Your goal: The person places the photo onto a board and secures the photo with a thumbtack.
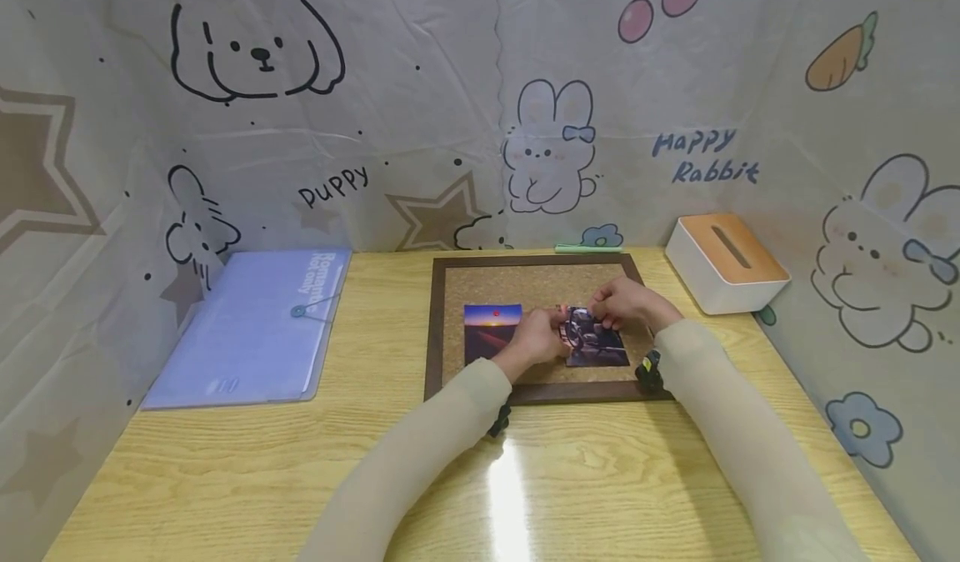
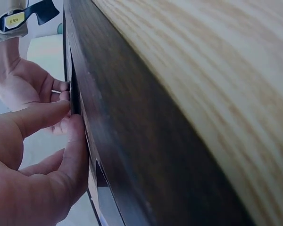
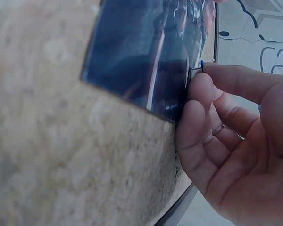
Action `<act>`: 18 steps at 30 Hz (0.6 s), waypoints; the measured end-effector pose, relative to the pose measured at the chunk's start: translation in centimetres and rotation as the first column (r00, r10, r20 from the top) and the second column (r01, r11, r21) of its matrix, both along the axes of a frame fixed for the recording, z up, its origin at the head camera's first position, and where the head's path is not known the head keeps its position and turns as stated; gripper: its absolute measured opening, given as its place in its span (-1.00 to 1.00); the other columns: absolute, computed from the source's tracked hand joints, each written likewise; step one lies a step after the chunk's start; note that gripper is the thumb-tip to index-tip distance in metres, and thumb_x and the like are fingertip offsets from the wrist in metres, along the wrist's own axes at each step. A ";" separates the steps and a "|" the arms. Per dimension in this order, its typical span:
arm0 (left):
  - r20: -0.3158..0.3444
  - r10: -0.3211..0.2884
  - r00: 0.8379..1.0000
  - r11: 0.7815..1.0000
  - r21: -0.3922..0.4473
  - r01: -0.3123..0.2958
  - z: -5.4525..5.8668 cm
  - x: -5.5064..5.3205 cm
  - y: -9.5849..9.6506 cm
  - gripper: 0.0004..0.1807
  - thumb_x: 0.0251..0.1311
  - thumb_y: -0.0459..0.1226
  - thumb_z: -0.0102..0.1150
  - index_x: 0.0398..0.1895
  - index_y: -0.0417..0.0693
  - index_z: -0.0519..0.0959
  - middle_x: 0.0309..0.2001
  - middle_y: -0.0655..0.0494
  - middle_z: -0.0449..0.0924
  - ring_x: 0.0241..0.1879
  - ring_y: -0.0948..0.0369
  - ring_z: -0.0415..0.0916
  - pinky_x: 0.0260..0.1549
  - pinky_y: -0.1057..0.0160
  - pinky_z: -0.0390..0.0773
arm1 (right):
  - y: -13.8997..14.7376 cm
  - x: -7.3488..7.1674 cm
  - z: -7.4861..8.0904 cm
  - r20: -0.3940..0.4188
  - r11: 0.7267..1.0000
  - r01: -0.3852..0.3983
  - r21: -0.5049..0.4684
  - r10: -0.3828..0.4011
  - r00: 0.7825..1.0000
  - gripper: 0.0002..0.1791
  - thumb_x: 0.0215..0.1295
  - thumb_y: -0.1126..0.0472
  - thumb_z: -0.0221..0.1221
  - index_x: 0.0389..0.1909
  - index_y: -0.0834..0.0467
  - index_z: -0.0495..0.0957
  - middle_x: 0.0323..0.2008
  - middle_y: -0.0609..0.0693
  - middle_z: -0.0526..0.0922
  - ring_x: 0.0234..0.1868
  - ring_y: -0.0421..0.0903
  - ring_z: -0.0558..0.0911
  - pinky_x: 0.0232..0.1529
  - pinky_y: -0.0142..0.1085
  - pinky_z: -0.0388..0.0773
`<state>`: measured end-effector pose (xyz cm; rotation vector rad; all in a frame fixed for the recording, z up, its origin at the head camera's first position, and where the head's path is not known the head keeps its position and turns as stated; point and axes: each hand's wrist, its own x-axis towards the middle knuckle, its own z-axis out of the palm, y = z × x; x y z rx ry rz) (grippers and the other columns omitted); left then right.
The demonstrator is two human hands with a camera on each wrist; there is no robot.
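Note:
A photo of a dark car interior (image 1: 598, 350) lies against the right part of a cork board (image 1: 510, 278). My left hand (image 1: 540, 335) is at its left edge; in the left wrist view, that hand's thumb and forefinger (image 2: 75, 141) pinch the edge. My right hand (image 1: 624, 302) is over its upper edge. In the right wrist view, it pinches a blue-headed thumbtack (image 3: 202, 66), whose thin needle points at the photo. To the left, a sunset photo (image 1: 483, 316) hangs on the cork under a red thumbtack (image 1: 496, 313), partly covered by my left hand.
The board's dark wooden frame (image 1: 435, 328) rests on a wood-grain table (image 1: 360, 462). A green stick-like item (image 1: 588, 248) lies behind it. A purple document folder (image 1: 240, 328) is at the left, a white tissue box (image 1: 697, 266) with an orange lid at the right. Printed curtains (image 1: 420, 62) surround the table.

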<state>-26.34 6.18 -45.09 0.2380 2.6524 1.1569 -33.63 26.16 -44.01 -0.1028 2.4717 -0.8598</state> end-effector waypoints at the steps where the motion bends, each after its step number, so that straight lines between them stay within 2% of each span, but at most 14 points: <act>1: -0.001 -0.001 1.000 1.000 0.002 0.001 0.0 0.0 0.0 -0.32 0.00 -0.34 0.52 0.28 -0.04 0.56 0.20 0.05 0.64 0.21 0.15 0.53 0.25 0.22 0.48 | 0.0 0.0 0.0 0.005 1.000 0.001 0.000 -0.001 1.000 -0.79 0.40 0.28 0.09 -0.08 0.29 0.60 -0.41 -0.02 0.57 -0.44 -0.18 0.56 -0.37 -0.39 0.55; 10: -0.019 -0.020 1.000 1.000 -0.010 0.020 -0.4 0.0 -0.2 -0.32 -0.02 -0.36 0.51 0.27 -0.09 0.56 0.19 0.02 0.64 0.19 0.13 0.53 0.24 0.21 0.49 | -0.2 0.0 -0.4 0.011 0.999 0.039 0.002 -0.039 0.999 -0.81 0.41 0.30 0.08 -0.09 0.28 0.59 -0.38 0.00 0.57 -0.43 -0.16 0.56 -0.38 -0.38 0.54; 18: -0.018 -0.016 1.000 1.000 -0.011 0.015 -0.3 -0.1 0.0 -0.31 0.00 -0.37 0.49 0.29 -0.10 0.54 0.23 0.00 0.61 0.22 0.12 0.51 0.29 0.19 0.45 | -0.4 -0.1 -0.3 -0.017 0.999 0.027 0.044 -0.027 0.999 -0.85 0.40 0.30 0.08 -0.13 0.26 0.57 -0.37 0.01 0.57 -0.43 -0.16 0.57 -0.40 -0.38 0.55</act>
